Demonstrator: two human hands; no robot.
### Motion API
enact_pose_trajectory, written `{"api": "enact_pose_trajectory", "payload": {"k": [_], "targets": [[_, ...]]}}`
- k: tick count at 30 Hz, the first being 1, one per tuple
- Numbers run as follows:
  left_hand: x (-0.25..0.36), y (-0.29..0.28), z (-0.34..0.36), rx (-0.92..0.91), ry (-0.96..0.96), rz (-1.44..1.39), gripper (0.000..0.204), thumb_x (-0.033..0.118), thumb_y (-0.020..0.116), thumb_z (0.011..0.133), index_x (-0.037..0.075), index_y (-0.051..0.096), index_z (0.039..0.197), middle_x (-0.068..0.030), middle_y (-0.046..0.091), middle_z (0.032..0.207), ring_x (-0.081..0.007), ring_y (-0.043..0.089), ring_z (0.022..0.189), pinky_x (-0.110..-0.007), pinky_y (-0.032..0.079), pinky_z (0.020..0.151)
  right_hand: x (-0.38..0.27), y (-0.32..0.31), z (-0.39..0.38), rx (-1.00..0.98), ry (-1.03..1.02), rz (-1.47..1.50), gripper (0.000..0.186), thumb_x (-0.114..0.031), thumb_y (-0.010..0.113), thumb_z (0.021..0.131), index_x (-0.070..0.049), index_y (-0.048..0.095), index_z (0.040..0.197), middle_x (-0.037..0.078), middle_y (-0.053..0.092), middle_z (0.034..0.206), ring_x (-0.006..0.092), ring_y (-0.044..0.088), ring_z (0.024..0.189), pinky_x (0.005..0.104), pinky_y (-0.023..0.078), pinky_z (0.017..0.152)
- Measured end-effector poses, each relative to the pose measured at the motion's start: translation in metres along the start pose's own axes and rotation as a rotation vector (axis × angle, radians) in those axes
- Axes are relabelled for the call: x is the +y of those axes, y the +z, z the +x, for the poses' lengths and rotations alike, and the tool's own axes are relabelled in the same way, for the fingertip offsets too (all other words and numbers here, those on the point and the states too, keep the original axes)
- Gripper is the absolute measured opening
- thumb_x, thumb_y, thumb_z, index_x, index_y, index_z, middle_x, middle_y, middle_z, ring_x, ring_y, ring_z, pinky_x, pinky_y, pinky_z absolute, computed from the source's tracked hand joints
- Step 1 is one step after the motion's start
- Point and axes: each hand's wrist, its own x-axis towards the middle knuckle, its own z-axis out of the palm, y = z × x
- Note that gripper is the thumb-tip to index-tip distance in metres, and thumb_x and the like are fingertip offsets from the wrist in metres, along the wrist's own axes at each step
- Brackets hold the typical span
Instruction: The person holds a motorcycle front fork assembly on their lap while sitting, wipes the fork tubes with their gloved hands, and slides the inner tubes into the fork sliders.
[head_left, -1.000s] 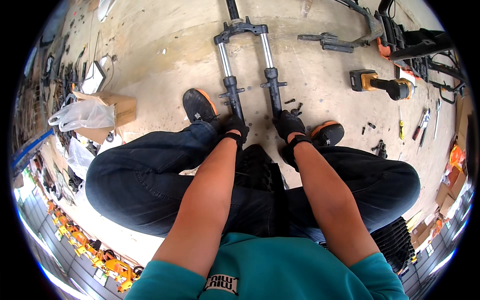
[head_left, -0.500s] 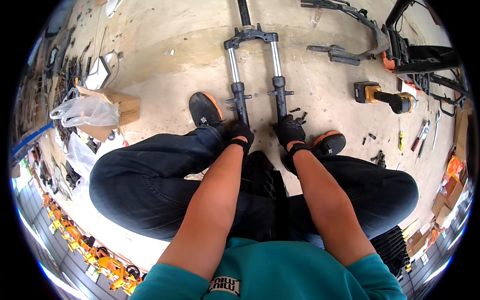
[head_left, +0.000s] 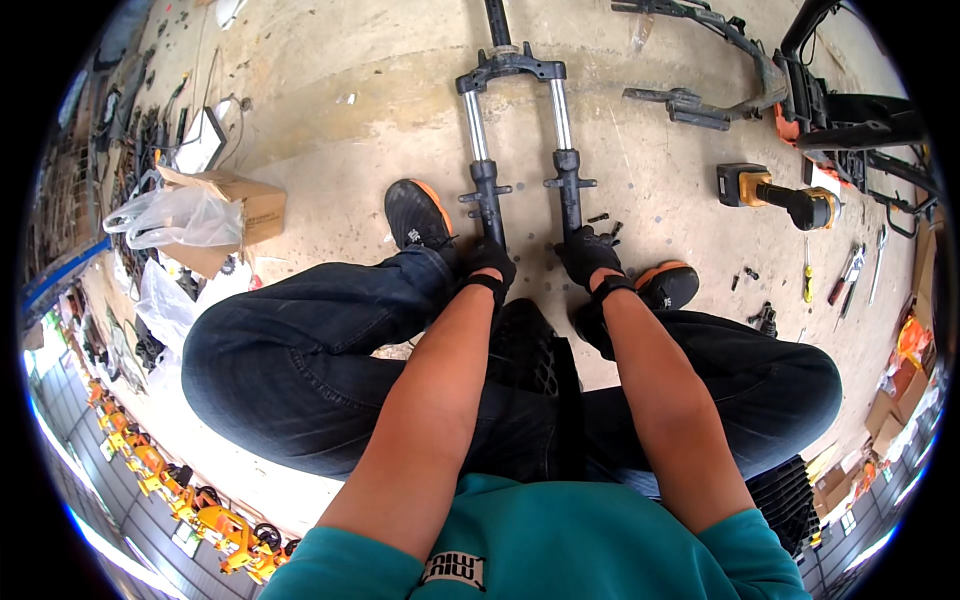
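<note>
Fork (head_left: 512, 66) | left fingers (head_left: 497, 254) and right fingers (head_left: 574, 248) clamped on its legs (head_left: 570, 190) | bolts (head_left: 598, 217) beside right fingers | drill (head_left: 775, 194) right | carton (head_left: 262, 212) left

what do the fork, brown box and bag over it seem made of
Fork: apparently metal; the bright tubes shine like chrome, the black lower legs look painted. Brown box: matte cardboard, judging by its folded flaps. Bag: probably thin, glossy plastic, being see-through and crinkled.

Compared with one second ago, the view is turning a little: the fork (head_left: 510, 66) and the cardboard box (head_left: 264, 212) are now appearing farther to the right, and the yellow-black power tool (head_left: 780, 194) is also sitting lower. The gloved right hand (head_left: 590, 257) seems to be covering slightly more of the fork leg (head_left: 571, 205).
</note>
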Motion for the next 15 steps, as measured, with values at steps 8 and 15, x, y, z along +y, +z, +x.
{"api": "enact_pose_trajectory", "payload": {"k": [8,15], "targets": [[0.003,-0.01,0.002,-0.111,0.085,0.116,0.035,0.025,0.072,0.07,0.002,0.065,0.094,-0.0176,0.067,0.094,-0.031,0.065,0.089,-0.043,0.052,0.075,0.013,0.009,0.007,0.079,-0.096,-0.111,0.059,-0.048,0.061,0.084,0.003,0.052,0.112,0.029,0.062,0.101,0.0434,0.059,0.1,0.0489,0.047,0.086],[0.019,-0.068,-0.014,-0.465,0.803,0.875,0.035,0.043,0.063,0.074,0.02,0.07,0.101,-0.0066,0.068,0.1,-0.0296,0.066,0.09,-0.041,0.052,0.078,0.013,0.003,0.006,0.043,-0.005,-0.002,0.053,-0.044,0.067,0.081,0.0,0.057,0.109,0.026,0.063,0.102,0.0404,0.061,0.1,0.0464,0.049,0.085]]}}
